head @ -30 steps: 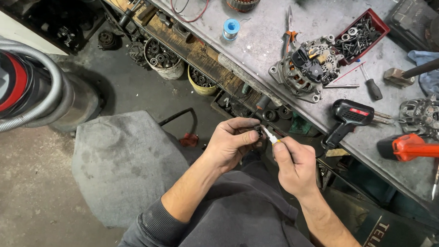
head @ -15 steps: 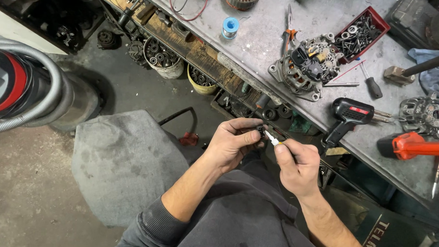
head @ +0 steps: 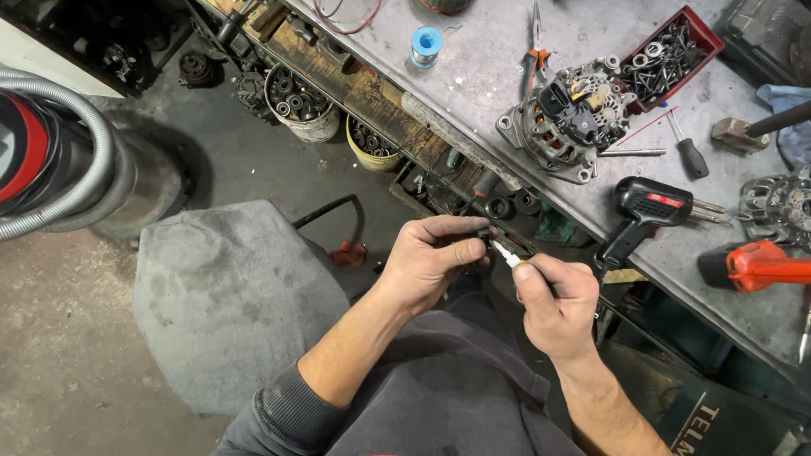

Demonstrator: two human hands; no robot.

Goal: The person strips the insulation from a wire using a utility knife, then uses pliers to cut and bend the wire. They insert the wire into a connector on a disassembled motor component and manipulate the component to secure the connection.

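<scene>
**Hands meet over a small part, below the bench edge**

Workbench (head: 522,69) fills the top right of my view, grey and scuffed, running on a slant. Left of me sits a grey padded stool (head: 229,302), and beyond it a red and black vacuum (head: 26,157) with its ribbed hose. On the bench lies an alternator (head: 565,121), open side up, I judge so its insides can be reached. Just past it stands a red tray of screws (head: 664,52), near enough to pick from. A black soldering gun (head: 643,216) rests at the near edge, with an orange power tool (head: 773,267) to its right.

My left hand (head: 427,261) is clenched around a small dark part (head: 484,233), thumb pressed on top, seemingly to steady it. My right hand (head: 557,303) pinches a thin white-tipped tool (head: 511,257) like a pen, its tip touching the part. Both hands hover over my lap, just below the bench, close together for control.
</scene>
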